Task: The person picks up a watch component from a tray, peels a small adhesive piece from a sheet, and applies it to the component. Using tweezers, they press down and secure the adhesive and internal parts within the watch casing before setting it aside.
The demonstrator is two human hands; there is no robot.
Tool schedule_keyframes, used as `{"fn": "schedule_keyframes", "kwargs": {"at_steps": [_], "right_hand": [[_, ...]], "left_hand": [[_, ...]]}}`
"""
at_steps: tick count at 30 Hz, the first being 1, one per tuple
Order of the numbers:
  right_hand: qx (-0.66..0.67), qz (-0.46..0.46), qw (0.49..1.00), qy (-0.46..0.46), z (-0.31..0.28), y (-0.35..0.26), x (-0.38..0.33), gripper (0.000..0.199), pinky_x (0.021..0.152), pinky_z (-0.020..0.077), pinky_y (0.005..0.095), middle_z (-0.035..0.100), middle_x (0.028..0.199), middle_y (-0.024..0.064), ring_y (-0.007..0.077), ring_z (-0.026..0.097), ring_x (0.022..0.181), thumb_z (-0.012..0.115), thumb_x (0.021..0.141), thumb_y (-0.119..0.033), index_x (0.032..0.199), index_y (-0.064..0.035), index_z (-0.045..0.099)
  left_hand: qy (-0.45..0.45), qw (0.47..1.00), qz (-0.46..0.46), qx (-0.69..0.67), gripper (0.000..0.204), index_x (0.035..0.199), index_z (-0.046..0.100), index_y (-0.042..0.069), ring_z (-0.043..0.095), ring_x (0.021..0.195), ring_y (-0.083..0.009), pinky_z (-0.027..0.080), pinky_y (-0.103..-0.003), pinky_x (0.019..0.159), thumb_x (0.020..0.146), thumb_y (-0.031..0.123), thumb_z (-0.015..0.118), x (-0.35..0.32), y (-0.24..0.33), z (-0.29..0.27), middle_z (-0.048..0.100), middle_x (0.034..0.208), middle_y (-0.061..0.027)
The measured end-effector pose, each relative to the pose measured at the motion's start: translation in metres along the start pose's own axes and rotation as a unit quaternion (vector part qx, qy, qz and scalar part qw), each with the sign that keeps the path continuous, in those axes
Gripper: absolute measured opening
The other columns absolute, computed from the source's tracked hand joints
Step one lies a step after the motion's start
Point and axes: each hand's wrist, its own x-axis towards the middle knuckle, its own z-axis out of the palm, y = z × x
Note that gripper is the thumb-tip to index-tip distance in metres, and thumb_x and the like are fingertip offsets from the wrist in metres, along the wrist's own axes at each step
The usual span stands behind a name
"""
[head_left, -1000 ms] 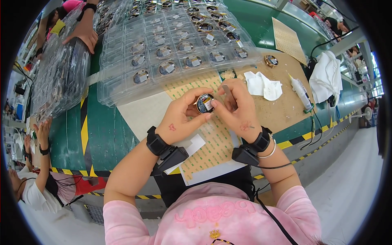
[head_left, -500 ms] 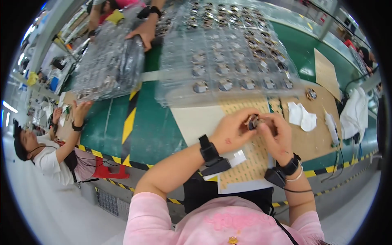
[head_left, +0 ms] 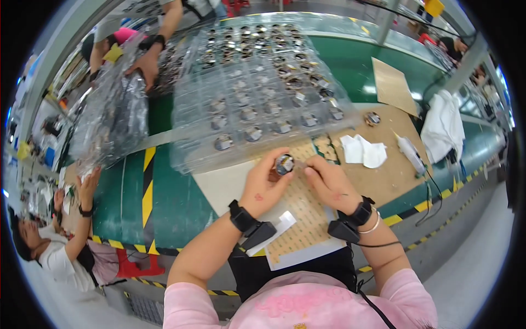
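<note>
Left hand (head_left: 265,185): it holds the round module (head_left: 284,164) near its rim, between thumb and fingers, perhaps so that the face is left uncovered.
Right hand (head_left: 330,181): just to the right of the module, its fingers bent and drawn narrow; from where I stand, I cannot tell if something thin is between the tips.
Patterned sheet (head_left: 296,215): lying near, under both hands, probably for easy reach.
Clear trays (head_left: 187,159): on the far side of the green tabletop (head_left: 181,205), with other round modules (head_left: 252,133) in separate compartments, which I think protects them from knocking.
Brown board (head_left: 383,189): to the right, carrying white cloths (head_left: 364,152) and a white dispenser (head_left: 410,154); its tip points far, maybe so the handle end comes easily.
Co-worker's hand (head_left: 146,66): far left, at the plastic-wrapped stack (head_left: 112,120), possibly steadying it.
</note>
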Motion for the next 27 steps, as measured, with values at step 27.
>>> {"fn": "schedule_keyframes", "kwargs": {"at_steps": [27], "right_hand": [[-0.153, -0.054, 0.985, 0.050, -0.017, 0.025, -0.002, 0.011, 0.054, 0.0473, 0.0438, 0.062, 0.074, 0.0152, 0.0352, 0.061, 0.063, 0.054, 0.090, -0.015, 0.096, -0.0052, 0.057]], "left_hand": [[-0.027, 0.996, -0.061, -0.062, 0.041, 0.130, 0.046, 0.004, 0.068, 0.085, -0.0155, 0.054, -0.026, 0.075, 0.090, -0.007, 0.047, 0.018, -0.010, 0.038, 0.062, 0.104, -0.0100]]}}
